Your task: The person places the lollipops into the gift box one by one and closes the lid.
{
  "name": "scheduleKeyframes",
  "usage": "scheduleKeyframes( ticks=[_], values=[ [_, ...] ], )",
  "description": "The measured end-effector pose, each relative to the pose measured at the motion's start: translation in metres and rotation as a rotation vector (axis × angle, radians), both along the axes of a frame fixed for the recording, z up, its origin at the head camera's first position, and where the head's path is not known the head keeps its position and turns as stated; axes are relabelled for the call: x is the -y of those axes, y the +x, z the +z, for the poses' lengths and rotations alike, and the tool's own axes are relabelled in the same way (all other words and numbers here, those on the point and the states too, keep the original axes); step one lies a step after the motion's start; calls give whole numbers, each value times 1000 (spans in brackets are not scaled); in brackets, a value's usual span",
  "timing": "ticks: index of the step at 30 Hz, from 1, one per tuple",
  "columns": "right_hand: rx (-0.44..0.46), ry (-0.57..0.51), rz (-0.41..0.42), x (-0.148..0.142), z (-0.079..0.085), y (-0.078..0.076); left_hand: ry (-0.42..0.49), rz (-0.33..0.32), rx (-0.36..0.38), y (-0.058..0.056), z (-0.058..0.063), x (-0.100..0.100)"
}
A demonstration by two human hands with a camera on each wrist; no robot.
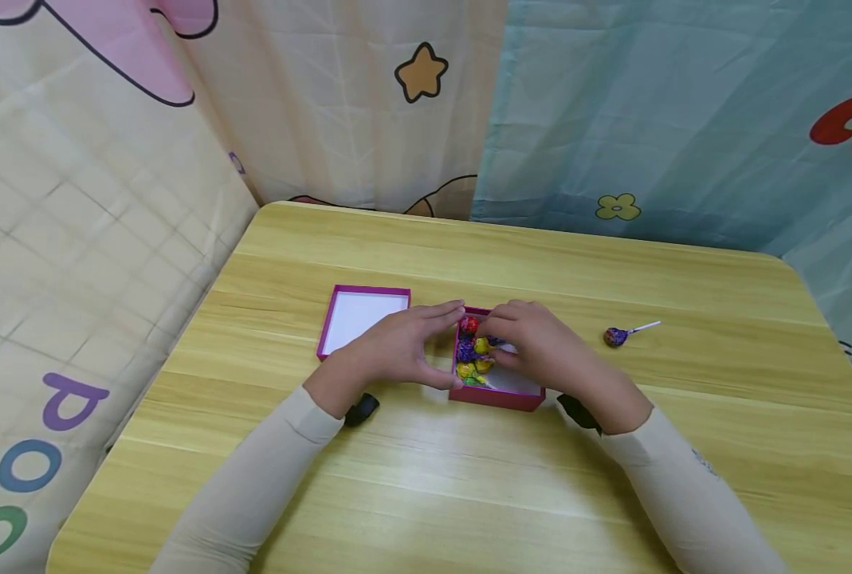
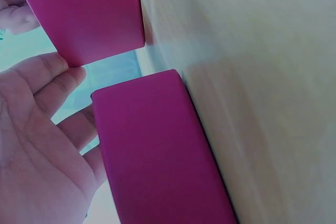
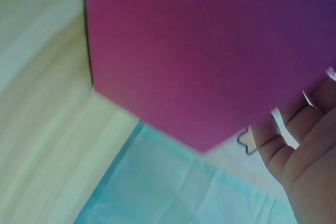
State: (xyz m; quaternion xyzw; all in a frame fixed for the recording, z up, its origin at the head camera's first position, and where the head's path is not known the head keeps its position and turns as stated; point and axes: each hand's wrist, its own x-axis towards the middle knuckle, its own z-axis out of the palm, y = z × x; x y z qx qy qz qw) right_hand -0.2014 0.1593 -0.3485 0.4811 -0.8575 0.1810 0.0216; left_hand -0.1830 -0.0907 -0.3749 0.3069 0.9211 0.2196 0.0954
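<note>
A magenta box [image 1: 497,399] with a white inside holds several wrapped lollipops along its left side, among them a red one [image 1: 469,325] and a yellow one [image 1: 465,371]. My left hand [image 1: 404,347] spans the box's left side, its fingers fairly straight at the far corner and the thumb at the near corner. In the left wrist view, fingertips [image 2: 76,74] touch the box's edge. Reaching over the box from the right, my right hand [image 1: 540,343] has curled fingers and thumb pinching a lollipop [image 1: 496,341], mostly hidden by the fingers.
To the left lies the box lid [image 1: 364,315], white inside up, partly behind my left hand. A purple-wrapped lollipop [image 1: 615,337] with a white stick rests right of the box. The wooden table [image 1: 411,486] meets printed curtains [image 1: 361,104] at its far edge.
</note>
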Motion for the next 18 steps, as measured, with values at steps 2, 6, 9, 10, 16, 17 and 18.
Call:
scheduleKeyframes(
  ticks=[2,6,9,10,16,17,18],
  values=[
    [5,-14,-17,-8,2,-2,-2,2,3,0,0,0],
    [0,-32,-66,-29,6,-5,-11,6,8,0,-1,-1],
    [-17,-45,-117,-48,9,-7,-21,4,8,-1,-1,-2],
    [-26,-50,-134,-55,9,-8,-25,2,6,-1,-1,-2],
    [-55,-80,-204,-95,12,-12,-38,-2,-5,0,1,-1],
    [-53,-79,-218,-100,13,-13,-39,0,-5,0,1,-1],
    [-51,-76,-232,-106,13,-14,-40,1,-4,0,1,-1]
  ],
)
